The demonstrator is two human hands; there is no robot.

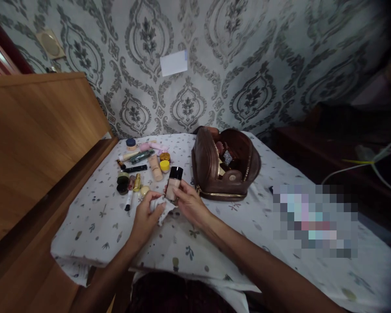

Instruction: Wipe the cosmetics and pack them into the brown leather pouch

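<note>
My right hand (190,202) is closed around a foundation bottle (173,184) with a black cap and beige contents, tilted slightly. Pinched in my left hand (148,213) is a crumpled white wipe (163,209), close against the base of the bottle. Just left of the bottle lie a beige squeeze tube (155,168), a yellow-lidded jar (164,165) and a gold-coloured small bottle (137,182). To the right of my hands stands a brown makeup bag (205,161), unzipped, with several items inside it.
More cosmetics lie at the table's back left, among them a dark green tube (142,156), a black tube (135,168) and a blue-lidded jar (130,144). A blurred-out object (316,219) lies on the right of the patterned tablecloth (101,234). A wooden cabinet (45,117) borders the left side.
</note>
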